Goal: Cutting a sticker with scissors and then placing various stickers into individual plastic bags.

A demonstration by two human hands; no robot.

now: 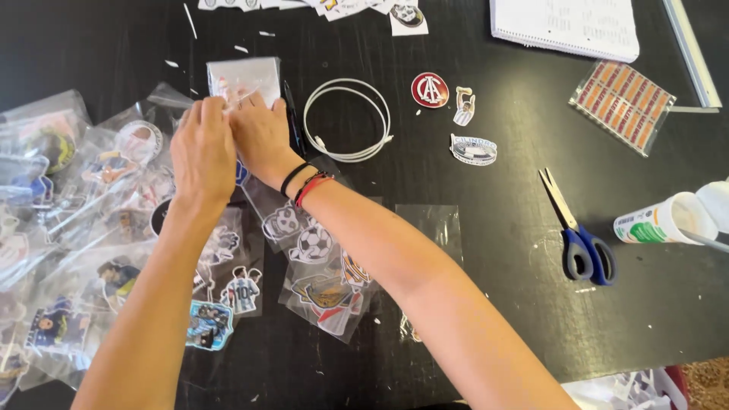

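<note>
Head view: the left hand [202, 148] and the right hand [260, 135] both pinch a small clear plastic bag [244, 77] at the far side of the black tabletop [486, 250], beside a coiled white cable [348, 120]. Bagged stickers [91, 228] lie left; blue scissors [579, 234] right.

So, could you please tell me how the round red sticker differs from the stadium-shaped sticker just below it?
The round red sticker is a dark red circle with white lettering; the stadium sticker is a wider oval, mostly white and grey. The red one lies farther from the person. Both lie loose and unbagged on the black table.
</note>
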